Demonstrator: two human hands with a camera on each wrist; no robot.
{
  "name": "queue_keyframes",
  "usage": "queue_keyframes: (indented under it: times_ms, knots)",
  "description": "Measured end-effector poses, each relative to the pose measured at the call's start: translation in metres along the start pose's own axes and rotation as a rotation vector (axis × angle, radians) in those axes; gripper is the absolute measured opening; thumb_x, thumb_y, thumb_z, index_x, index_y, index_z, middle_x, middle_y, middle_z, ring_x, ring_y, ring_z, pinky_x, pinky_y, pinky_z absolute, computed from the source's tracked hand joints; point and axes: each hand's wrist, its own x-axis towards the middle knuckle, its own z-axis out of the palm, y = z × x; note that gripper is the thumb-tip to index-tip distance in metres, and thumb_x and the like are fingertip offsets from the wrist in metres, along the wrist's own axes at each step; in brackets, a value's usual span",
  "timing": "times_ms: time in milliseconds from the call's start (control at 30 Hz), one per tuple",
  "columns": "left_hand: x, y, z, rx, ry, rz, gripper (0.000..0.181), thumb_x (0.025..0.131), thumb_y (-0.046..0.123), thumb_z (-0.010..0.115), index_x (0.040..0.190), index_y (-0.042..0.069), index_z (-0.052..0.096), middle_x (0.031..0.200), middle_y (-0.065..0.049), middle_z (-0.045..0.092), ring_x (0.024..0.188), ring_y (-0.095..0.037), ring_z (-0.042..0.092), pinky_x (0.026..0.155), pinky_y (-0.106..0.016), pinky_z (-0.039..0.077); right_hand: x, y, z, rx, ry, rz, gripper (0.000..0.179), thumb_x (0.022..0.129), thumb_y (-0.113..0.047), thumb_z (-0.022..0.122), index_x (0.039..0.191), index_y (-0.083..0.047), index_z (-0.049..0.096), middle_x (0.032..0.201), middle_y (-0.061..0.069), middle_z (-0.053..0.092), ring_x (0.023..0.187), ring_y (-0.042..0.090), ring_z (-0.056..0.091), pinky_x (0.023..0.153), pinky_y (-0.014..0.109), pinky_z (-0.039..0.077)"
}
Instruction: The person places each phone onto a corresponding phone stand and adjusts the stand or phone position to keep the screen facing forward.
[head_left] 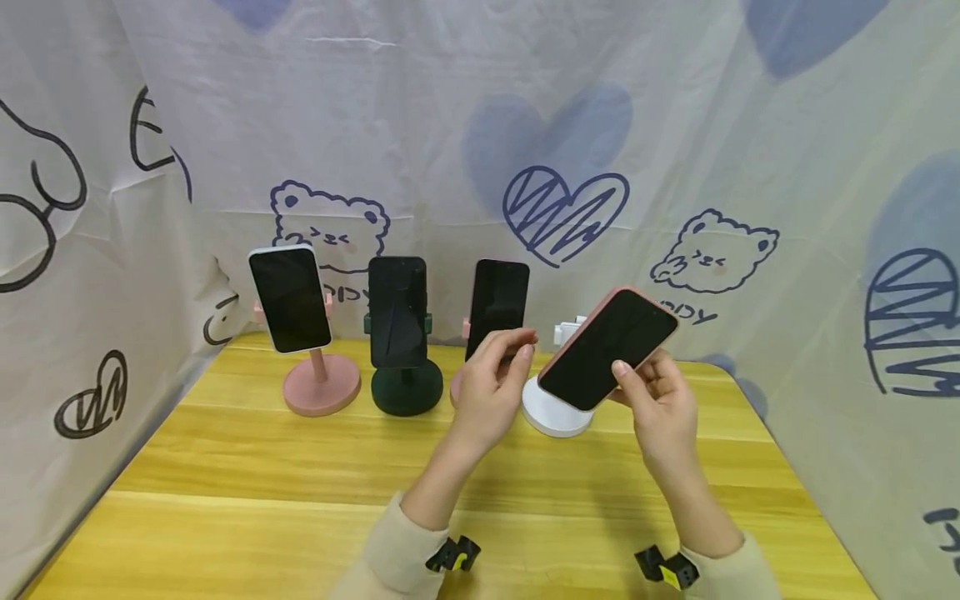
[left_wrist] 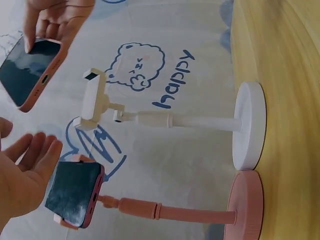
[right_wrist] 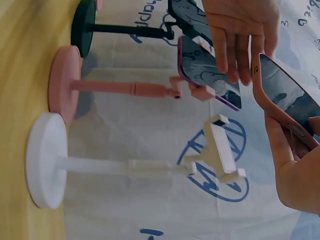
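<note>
My right hand grips a phone in a pink case along its lower right side, thumb on the dark screen. The phone tilts in the air, overlapping the white phone stand in the head view. The left wrist view shows that stand's clamp with no phone in it. Nothing is in my left hand, whose loosely bent fingers point toward the held phone. It overlaps a pink stand that carries a dark-screened phone; in the right wrist view its fingertips lie near the held phone's end.
To the left stand a dark green stand with a black phone and another pink stand with a white-edged phone. All the stands line the back of the wooden table, before a printed cloth.
</note>
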Motion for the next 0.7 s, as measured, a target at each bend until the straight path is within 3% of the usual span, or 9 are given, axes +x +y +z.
queue_keyframes:
  times_ms: [133,367,533,700]
  knots:
    - [0.007,-0.001,0.008,0.033,-0.005,0.005,0.031,0.108,0.01,0.055,0.137,0.001,0.063,0.132,-0.012,0.063,0.119,-0.024,0.064,0.102,-0.033,0.056,0.013,-0.005,-0.005,0.012,-0.001,-0.041,0.02,0.099,0.009,0.061,0.117,0.0,0.067,0.098,0.003,0.075,0.082,0.013,0.074,0.07,0.026,0.063]
    - [0.018,0.0,0.026,0.133,-0.082,0.028,0.037,0.105,0.004,0.057,0.141,-0.003,0.057,0.142,-0.018,0.057,0.126,-0.031,0.061,0.103,-0.038,0.055,0.037,-0.011,-0.014,-0.015,0.021,-0.088,0.018,0.101,0.001,0.064,0.118,-0.001,0.069,0.098,0.005,0.074,0.081,0.014,0.074,0.069,0.026,0.063]
    - [0.024,0.001,0.038,0.276,-0.113,0.044,0.04,0.104,0.009,0.061,0.142,-0.002,0.056,0.146,-0.019,0.055,0.131,-0.03,0.058,0.107,-0.039,0.053,0.053,-0.012,-0.019,-0.008,0.073,-0.071,0.013,0.101,-0.001,0.065,0.113,-0.003,0.069,0.092,0.004,0.074,0.077,0.013,0.074,0.067,0.025,0.063]
    - [0.028,0.0,0.044,0.382,-0.108,0.017,0.038,0.104,0.012,0.063,0.14,0.0,0.059,0.146,-0.016,0.056,0.133,-0.029,0.058,0.111,-0.037,0.049,0.069,-0.011,-0.019,-0.003,0.102,-0.026,0.013,0.101,-0.006,0.067,0.114,-0.006,0.069,0.095,0.002,0.075,0.079,0.013,0.074,0.067,0.025,0.063]
